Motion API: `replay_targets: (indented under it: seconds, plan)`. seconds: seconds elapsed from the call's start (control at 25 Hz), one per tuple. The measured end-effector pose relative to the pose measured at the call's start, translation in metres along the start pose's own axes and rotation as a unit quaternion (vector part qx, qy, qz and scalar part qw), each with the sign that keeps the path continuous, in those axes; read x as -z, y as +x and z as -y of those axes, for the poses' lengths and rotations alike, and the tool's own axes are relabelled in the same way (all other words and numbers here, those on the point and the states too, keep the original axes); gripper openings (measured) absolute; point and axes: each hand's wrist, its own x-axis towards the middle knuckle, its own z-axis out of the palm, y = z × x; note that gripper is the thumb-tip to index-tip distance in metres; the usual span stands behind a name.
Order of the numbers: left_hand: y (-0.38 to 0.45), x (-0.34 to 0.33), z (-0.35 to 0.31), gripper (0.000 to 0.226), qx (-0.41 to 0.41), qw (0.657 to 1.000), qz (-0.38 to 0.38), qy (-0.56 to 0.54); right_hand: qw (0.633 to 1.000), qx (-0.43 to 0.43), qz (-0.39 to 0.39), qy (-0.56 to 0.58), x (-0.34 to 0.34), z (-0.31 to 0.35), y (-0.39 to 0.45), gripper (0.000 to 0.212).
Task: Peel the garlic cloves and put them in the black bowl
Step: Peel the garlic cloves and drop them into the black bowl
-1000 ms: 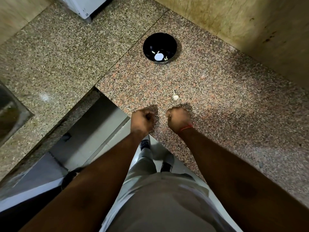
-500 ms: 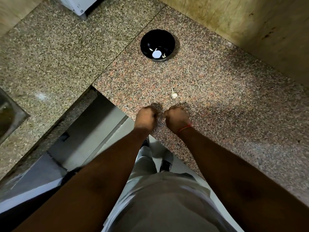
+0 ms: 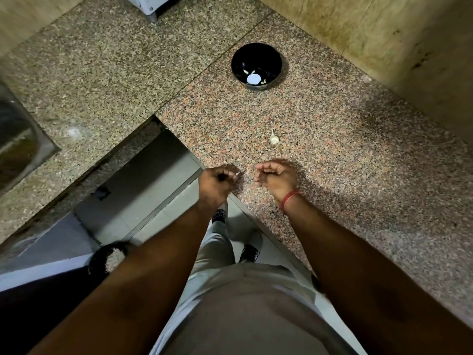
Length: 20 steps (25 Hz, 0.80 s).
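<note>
The 2 hands, nearly touching 0.5 s ago, have drawn apart at frame centre: the left hand [image 3: 217, 181] stays curled, pinching a pale sliver, while the right hand [image 3: 275, 176] has turned palm-up, fingers loosely curled, contents unclear. 1 unpeeled garlic clove [image 3: 273, 138] lies on the granite counter [image 3: 345, 155] just above them; the 1 black bowl [image 3: 256, 65], upper centre, holds about 3 peeled cloves [image 3: 246, 72].

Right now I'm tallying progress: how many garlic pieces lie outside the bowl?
1 for sure: a garlic piece on the counter, between the bowl and the hands. The left hand pinches a pale sliver; more may be hidden.
</note>
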Motion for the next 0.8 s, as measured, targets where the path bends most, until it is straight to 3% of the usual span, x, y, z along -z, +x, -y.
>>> replay_targets:
  seconds: [0.2, 0.48, 0.6, 0.8]
  plan:
    - [-0.025, 0.031, 0.012, 0.004, 0.061, 0.989, -0.032, -0.129, 0.998, -0.008, 0.057, 0.016, -0.04, -0.004, -0.02, 0.021]
    - [-0.064, 0.126, 0.061, 0.005, 0.083, 0.966, -0.115, -0.214, 0.98, -0.021, 0.2, -0.001, -0.147, -0.016, -0.059, 0.018]
    - [-0.09, 0.178, 0.1, 0.003, 0.112, 0.945, -0.166, -0.26, 0.971, -0.018, 0.237, -0.038, -0.213, -0.03, -0.085, 0.019]
    - [-0.147, 0.286, 0.193, 0.006, 0.176, 0.88, -0.253, -0.361, 0.944, -0.073, 0.312, -0.08, -0.347, -0.083, -0.15, 0.014]
